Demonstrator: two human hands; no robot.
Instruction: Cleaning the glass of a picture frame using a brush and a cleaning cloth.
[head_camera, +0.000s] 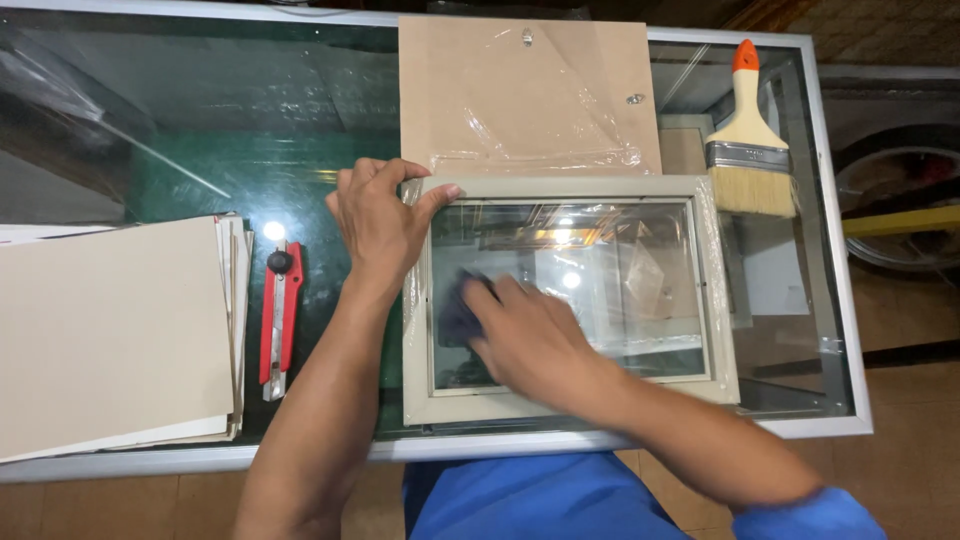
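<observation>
The right hand (530, 335) lies palm down on the glass pane (600, 285) of a picture frame (570, 300), fingers close together and curled lightly over a small dark cloth (458, 312), pressing it flat against the left part of the glass. Its forearm runs in from the near right corner, crossing the frame's near rail, and a blue sleeve shows at the elbow. The hand is a little blurred.

The left hand (378, 225) grips the frame's far left corner: the thumb stretches along the far rail, the fingers bend down over the left edge, clamped on the moulding. Its forearm comes straight up from the near edge of the table, bare to the elbow.

The frame is pale beige, rectangular, lying flat on a glass-topped table (820, 300) near the middle, with loose clear plastic wrap around its edges. Just beyond it, touching its far rail, lies a brown backing board (520, 90) with crumpled clear film over it and small metal fittings.

To the left of the frame, just beside the left forearm, a red utility knife (280, 315) lies lengthwise. Further left sits a stack of beige card sheets (110, 330). At the far right a wide paintbrush (750, 140) with an orange-tipped handle rests, bristles toward the near side.
</observation>
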